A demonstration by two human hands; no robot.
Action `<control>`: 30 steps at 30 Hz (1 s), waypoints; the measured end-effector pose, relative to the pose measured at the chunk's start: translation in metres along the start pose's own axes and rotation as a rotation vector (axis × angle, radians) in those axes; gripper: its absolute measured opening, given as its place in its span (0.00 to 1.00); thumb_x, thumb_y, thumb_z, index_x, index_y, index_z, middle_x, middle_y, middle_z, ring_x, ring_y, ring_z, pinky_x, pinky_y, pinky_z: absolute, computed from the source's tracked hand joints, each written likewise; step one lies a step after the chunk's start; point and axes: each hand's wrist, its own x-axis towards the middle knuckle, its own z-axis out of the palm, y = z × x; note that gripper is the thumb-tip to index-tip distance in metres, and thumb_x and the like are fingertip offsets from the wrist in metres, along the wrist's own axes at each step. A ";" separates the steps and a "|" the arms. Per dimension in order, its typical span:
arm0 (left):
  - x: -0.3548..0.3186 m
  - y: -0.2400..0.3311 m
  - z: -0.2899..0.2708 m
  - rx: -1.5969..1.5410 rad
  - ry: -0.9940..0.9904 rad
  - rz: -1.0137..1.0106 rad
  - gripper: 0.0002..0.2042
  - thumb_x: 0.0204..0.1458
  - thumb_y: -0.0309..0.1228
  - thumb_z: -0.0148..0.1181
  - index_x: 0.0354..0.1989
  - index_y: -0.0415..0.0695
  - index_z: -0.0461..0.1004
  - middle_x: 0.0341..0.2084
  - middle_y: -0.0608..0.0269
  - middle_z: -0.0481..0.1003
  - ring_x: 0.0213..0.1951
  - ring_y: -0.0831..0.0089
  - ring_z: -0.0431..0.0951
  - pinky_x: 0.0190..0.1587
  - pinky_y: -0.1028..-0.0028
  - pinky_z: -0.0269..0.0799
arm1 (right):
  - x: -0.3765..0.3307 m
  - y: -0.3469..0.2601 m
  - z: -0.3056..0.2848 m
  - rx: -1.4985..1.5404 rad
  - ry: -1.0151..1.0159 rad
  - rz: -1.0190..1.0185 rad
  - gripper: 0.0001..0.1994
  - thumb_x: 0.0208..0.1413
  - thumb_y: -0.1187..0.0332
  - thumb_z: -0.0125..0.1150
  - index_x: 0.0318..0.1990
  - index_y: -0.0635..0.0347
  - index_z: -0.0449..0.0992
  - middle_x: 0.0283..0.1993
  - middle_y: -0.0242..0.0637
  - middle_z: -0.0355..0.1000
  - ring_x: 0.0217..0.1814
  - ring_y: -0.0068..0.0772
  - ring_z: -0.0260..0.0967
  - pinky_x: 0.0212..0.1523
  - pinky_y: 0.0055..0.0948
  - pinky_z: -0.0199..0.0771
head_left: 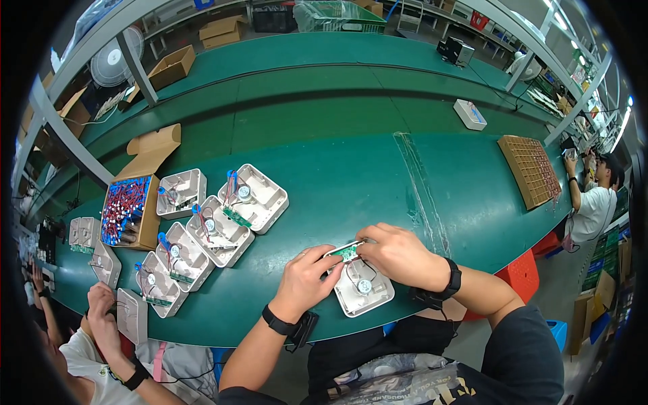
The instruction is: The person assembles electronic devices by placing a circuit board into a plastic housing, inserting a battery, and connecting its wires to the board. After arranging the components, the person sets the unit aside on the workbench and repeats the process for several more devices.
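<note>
A white plastic housing [347, 302] lies open in front of me at the table's near edge. A round, pale speaker-like disc [364, 286] with thin dark wires sits inside it. Across its far end is a small green circuit board [347, 254]. My left hand [305, 282] is closed at the board's left side, thumb and fingers against the board and the housing rim. My right hand [403, 255] bends over the right end with its fingertips pinched on the board. Those fingertips partly hide the board's edge, so any smaller part between them cannot be seen.
Several similar open housings [260, 197] with boards and blue parts stand to the left. Beside them, a cardboard box [150, 229] holds blue wired parts. A co-worker's hand [101, 300] is at far left. A gridded cardboard tray [523, 172] and a white housing [470, 115] are on the right.
</note>
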 end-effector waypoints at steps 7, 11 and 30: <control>-0.001 -0.001 0.002 0.006 0.009 0.002 0.05 0.53 0.28 0.74 0.37 0.43 0.87 0.42 0.58 0.85 0.39 0.58 0.87 0.42 0.62 0.84 | 0.001 0.008 0.005 0.087 -0.018 0.064 0.04 0.57 0.70 0.71 0.38 0.56 0.87 0.51 0.37 0.80 0.47 0.43 0.79 0.49 0.41 0.82; 0.000 0.000 0.000 0.023 -0.023 0.002 0.05 0.53 0.27 0.73 0.37 0.43 0.87 0.41 0.58 0.85 0.38 0.58 0.86 0.42 0.62 0.83 | 0.001 0.006 0.009 0.056 -0.042 0.040 0.04 0.56 0.71 0.69 0.38 0.58 0.87 0.51 0.39 0.80 0.47 0.44 0.79 0.48 0.41 0.83; -0.002 -0.006 -0.001 0.065 0.030 -0.029 0.04 0.53 0.27 0.72 0.36 0.43 0.86 0.39 0.56 0.82 0.38 0.56 0.82 0.41 0.61 0.79 | -0.019 0.040 -0.015 0.248 -0.044 0.059 0.14 0.61 0.66 0.68 0.52 0.62 0.84 0.47 0.44 0.79 0.49 0.52 0.79 0.51 0.45 0.81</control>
